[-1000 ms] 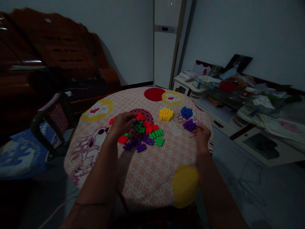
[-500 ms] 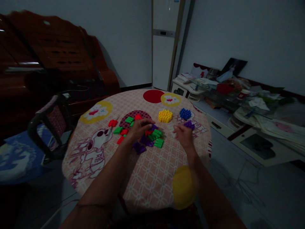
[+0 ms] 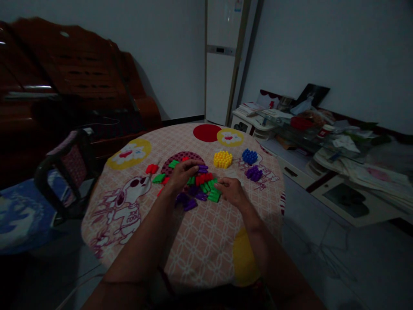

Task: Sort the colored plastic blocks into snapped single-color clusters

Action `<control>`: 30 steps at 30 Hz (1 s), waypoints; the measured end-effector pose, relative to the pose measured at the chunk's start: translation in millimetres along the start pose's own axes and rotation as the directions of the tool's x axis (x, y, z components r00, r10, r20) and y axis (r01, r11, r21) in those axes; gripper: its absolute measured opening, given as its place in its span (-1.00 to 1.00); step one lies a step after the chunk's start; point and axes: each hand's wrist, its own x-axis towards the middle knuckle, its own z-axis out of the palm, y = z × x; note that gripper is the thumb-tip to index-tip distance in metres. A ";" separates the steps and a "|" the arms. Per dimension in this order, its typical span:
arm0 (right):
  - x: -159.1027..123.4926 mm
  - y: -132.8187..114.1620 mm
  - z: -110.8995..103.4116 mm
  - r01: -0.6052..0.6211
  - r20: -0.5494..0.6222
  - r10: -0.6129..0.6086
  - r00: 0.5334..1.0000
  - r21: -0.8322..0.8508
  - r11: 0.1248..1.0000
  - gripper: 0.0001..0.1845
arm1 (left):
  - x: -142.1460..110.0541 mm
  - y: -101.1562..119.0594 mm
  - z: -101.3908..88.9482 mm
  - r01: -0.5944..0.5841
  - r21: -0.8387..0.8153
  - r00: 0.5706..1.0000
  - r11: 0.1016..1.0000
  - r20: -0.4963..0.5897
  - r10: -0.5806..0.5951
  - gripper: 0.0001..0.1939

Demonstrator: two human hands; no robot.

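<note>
Two things have just changed over the counter (image 3: 200, 245). A second ago the right grip (image 3: 231, 190) was up against the purple bunch (image 3: 254, 173); now it has come across to the mixed heap (image 3: 206, 187), so the bunch sits by itself, to the right of that grip and a little farther off. The left grip (image 3: 182, 174) was on the left side of the heap; now it is nearer the middle, and its thumb and finger are pinched on a purple piece (image 3: 203, 169) that pokes out to the right of it. To me that means one purple bit is picked out of the mix. The two grips are now near each other but not touching. The right grip has its fingers almost together, just beside a green piece (image 3: 214, 196); I can't tell if it has hold of anything or if it touches the green. On the near side of the left grip lie more purple bits (image 3: 190, 205), and some red bits (image 3: 204, 178) sit close by the held piece. One red piece (image 3: 152, 168) is off to the left of the left grip. A yellow bunch (image 3: 223, 159) is straight past the right grip, and a blue bunch (image 3: 249, 156) is past it too, but more to the right. Those two bunches have stayed put, so the work in hand is all at the heap.
</note>
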 end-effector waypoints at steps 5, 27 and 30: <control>2.6 -5.1 -4.0 0.056 -0.111 -0.047 0.993 0.080 0.995 -0.65 | -2.3 -6.2 18.2 0.007 -0.008 0.998 1.000 0.070 -0.007 -0.55; -23.0 37.1 -107.0 -0.120 -0.709 -0.180 0.682 -0.350 0.929 -0.75 | -10.5 -32.4 63.8 -0.020 0.173 0.979 0.985 0.205 -0.016 -0.73; -23.8 42.3 -122.7 -0.247 -0.741 -0.249 0.624 -0.489 0.837 -0.80 | -10.5 -32.8 64.4 -0.014 0.182 0.979 0.983 0.204 -0.024 -0.73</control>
